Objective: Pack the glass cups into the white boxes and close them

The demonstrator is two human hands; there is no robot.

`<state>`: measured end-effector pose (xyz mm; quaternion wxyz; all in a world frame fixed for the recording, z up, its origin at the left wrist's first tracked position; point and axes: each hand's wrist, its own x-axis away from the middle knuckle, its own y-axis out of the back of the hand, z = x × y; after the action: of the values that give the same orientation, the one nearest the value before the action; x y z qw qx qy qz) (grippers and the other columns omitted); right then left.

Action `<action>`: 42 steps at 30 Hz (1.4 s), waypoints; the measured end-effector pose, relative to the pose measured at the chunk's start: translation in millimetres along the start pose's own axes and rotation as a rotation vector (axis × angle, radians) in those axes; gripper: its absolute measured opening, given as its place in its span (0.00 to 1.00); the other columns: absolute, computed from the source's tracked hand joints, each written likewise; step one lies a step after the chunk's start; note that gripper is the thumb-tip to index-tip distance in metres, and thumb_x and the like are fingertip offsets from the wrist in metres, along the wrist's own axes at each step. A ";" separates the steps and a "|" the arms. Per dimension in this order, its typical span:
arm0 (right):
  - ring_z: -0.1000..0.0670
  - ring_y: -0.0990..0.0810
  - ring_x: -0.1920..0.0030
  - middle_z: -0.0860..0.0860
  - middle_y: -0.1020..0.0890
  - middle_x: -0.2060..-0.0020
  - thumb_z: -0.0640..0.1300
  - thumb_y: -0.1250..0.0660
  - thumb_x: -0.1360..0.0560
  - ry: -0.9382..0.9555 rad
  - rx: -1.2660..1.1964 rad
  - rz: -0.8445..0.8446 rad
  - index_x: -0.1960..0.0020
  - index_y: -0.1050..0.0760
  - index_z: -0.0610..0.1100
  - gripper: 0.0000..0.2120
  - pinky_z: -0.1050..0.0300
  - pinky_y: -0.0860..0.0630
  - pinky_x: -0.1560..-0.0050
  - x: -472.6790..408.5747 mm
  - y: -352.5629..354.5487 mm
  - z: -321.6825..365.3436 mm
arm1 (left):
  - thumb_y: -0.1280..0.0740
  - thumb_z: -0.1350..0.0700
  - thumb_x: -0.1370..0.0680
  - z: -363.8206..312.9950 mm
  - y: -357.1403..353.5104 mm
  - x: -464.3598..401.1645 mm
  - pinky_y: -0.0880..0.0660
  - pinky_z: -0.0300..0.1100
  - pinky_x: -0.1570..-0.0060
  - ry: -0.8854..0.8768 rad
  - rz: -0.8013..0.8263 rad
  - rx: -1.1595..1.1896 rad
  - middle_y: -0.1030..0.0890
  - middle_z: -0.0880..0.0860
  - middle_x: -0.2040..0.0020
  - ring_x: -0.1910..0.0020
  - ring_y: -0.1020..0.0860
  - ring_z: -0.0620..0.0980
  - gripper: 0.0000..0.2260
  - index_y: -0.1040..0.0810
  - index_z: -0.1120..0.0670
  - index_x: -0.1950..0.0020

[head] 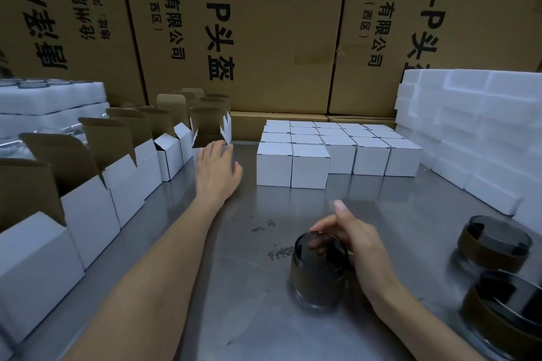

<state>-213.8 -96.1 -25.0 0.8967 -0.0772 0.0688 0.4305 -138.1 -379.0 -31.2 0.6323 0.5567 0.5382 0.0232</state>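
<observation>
Head view: at 5 o'clock on the grey steel worktop (234, 287), the right hand (360, 249) grips an upright smoked glass cup (319, 269) by its rim. Towards 11 o'clock, the left hand (218, 168), fingers extended, touches the open white cardboard box (209, 129).

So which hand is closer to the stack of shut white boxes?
The left. The left hand reaches toward an open box just left of the shut white boxes. The right hand is nearer the camera, its fingers on a dark glass cup.
</observation>
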 end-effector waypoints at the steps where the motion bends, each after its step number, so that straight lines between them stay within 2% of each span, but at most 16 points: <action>1: 0.51 0.20 0.71 0.40 0.17 0.70 0.61 0.40 0.31 0.004 0.011 -0.002 0.67 0.19 0.40 0.25 0.66 0.27 0.69 0.0 0.5 0.3 | 0.39 0.53 0.21 -1.7 3.9 5.8 0.40 0.49 0.31 -0.004 0.002 0.001 0.29 0.57 0.32 0.30 0.35 0.55 0.20 0.29 0.59 0.30; 4: 0.52 0.19 0.70 0.43 0.16 0.69 0.57 0.40 0.24 0.007 0.058 -0.007 0.68 0.19 0.43 0.23 0.67 0.28 0.70 0.5 1.4 1.1 | 0.38 0.53 0.21 -10.3 19.2 27.9 0.40 0.48 0.31 -0.039 0.006 0.009 0.30 0.57 0.31 0.30 0.35 0.55 0.21 0.30 0.58 0.30; 6: 0.51 0.18 0.67 0.43 0.16 0.68 0.56 0.42 0.21 0.001 0.100 -0.012 0.68 0.19 0.45 0.24 0.62 0.29 0.67 1.2 2.0 0.9 | 0.38 0.54 0.21 -19.3 32.1 45.7 0.39 0.48 0.32 -0.071 0.011 0.032 0.30 0.57 0.31 0.30 0.35 0.55 0.21 0.30 0.58 0.30; 13: 0.48 0.16 0.61 0.43 0.15 0.67 0.58 0.43 0.21 -0.008 0.174 -0.027 0.68 0.19 0.47 0.25 0.58 0.30 0.60 4.7 2.0 3.4 | 0.36 0.55 0.23 -59.4 81.7 112.9 0.35 0.49 0.34 -0.253 0.035 0.129 0.29 0.56 0.33 0.32 0.33 0.55 0.20 0.28 0.56 0.32; 17: 0.44 0.16 0.54 0.43 0.15 0.63 0.57 0.43 0.20 -0.007 0.203 -0.069 0.66 0.19 0.46 0.24 0.54 0.28 0.54 9.1 2.9 5.2 | 0.34 0.57 0.25 -84.0 104.4 143.7 0.33 0.51 0.36 -0.326 0.017 0.143 0.27 0.57 0.34 0.34 0.30 0.57 0.20 0.27 0.56 0.32; 23: 0.45 0.18 0.51 0.45 0.15 0.60 0.53 0.43 0.19 0.023 0.247 -0.125 0.63 0.20 0.46 0.21 0.46 0.27 0.40 23.1 2.9 9.5 | 0.37 0.64 0.26 -103.6 124.4 167.8 0.39 0.50 0.32 -0.336 0.059 0.172 0.29 0.58 0.32 0.31 0.33 0.57 0.24 0.29 0.57 0.29; 25: 0.47 0.16 0.55 0.48 0.15 0.62 0.51 0.43 0.19 0.026 0.216 -0.132 0.62 0.20 0.46 0.19 0.48 0.25 0.42 30.0 2.8 8.3 | 0.38 0.65 0.27 -107.5 127.9 171.4 0.39 0.49 0.32 -0.357 0.051 0.202 0.27 0.58 0.33 0.32 0.31 0.58 0.25 0.29 0.58 0.30; 29: 0.61 0.18 0.63 0.57 0.17 0.69 0.43 0.37 0.22 0.071 0.190 -0.150 0.60 0.20 0.46 0.10 0.58 0.26 0.54 37.0 7.0 5.4 | 0.41 0.66 0.29 -111.4 131.9 174.6 0.37 0.49 0.31 -0.405 0.005 0.252 0.25 0.55 0.34 0.33 0.29 0.56 0.26 0.29 0.58 0.30; 31: 0.58 0.17 0.61 0.53 0.16 0.67 0.40 0.36 0.23 0.060 0.090 -0.171 0.56 0.21 0.41 0.06 0.59 0.25 0.54 35.4 8.6 6.0 | 0.40 0.65 0.29 -112.3 133.9 174.3 0.36 0.47 0.31 -0.415 -0.084 0.304 0.24 0.55 0.34 0.34 0.27 0.55 0.25 0.27 0.58 0.31; 33: 0.54 0.18 0.58 0.47 0.16 0.61 0.39 0.36 0.23 0.041 0.019 -0.186 0.52 0.22 0.40 0.05 0.64 0.25 0.56 33.8 8.5 7.1 | 0.39 0.64 0.28 -111.5 133.5 171.5 0.38 0.41 0.32 -0.346 -0.178 0.434 0.26 0.54 0.33 0.33 0.29 0.51 0.24 0.27 0.58 0.32; 35: 0.55 0.19 0.54 0.48 0.17 0.56 0.41 0.35 0.22 0.052 0.044 -0.187 0.49 0.21 0.42 0.05 0.70 0.27 0.58 32.6 7.7 6.8 | 0.37 0.60 0.23 -109.2 131.8 167.6 0.45 0.31 0.31 -0.122 -0.175 0.622 0.34 0.50 0.28 0.29 0.37 0.45 0.24 0.33 0.55 0.27; 36: 0.56 0.20 0.52 0.49 0.17 0.54 0.43 0.35 0.22 0.059 0.067 -0.179 0.49 0.21 0.44 0.06 0.70 0.26 0.57 32.0 7.1 6.1 | 0.36 0.57 0.21 -107.8 130.4 166.2 0.48 0.27 0.31 0.019 -0.114 0.723 0.38 0.48 0.25 0.27 0.41 0.41 0.25 0.38 0.53 0.24; 38: 0.60 0.21 0.52 0.52 0.18 0.53 0.46 0.35 0.22 0.056 0.090 -0.131 0.47 0.22 0.46 0.06 0.73 0.27 0.59 31.3 4.8 6.7 | 0.36 0.50 0.20 -104.6 125.9 162.2 0.48 0.32 0.29 0.266 0.085 0.906 0.43 0.47 0.22 0.25 0.44 0.41 0.30 0.44 0.52 0.22; 40: 0.61 0.22 0.52 0.55 0.19 0.53 0.48 0.35 0.22 0.043 0.102 -0.080 0.45 0.22 0.47 0.08 0.77 0.29 0.61 29.8 2.7 7.6 | 0.36 0.45 0.21 -103.1 122.3 159.3 0.40 0.37 0.30 0.367 0.225 1.013 0.37 0.49 0.24 0.27 0.38 0.45 0.30 0.41 0.52 0.23; 42: 0.63 0.22 0.53 0.57 0.19 0.54 0.51 0.34 0.23 0.033 0.116 -0.062 0.47 0.22 0.50 0.08 0.77 0.29 0.62 29.3 2.5 9.2 | 0.35 0.44 0.22 -105.0 120.9 158.8 0.34 0.26 0.42 0.355 0.231 1.014 0.28 0.49 0.29 0.35 0.28 0.42 0.27 0.32 0.53 0.26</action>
<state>-197.1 -70.3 -21.8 0.9113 -0.0343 0.1061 0.3964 -76.8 -162.1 -26.1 0.1776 0.8346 0.5159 -0.0761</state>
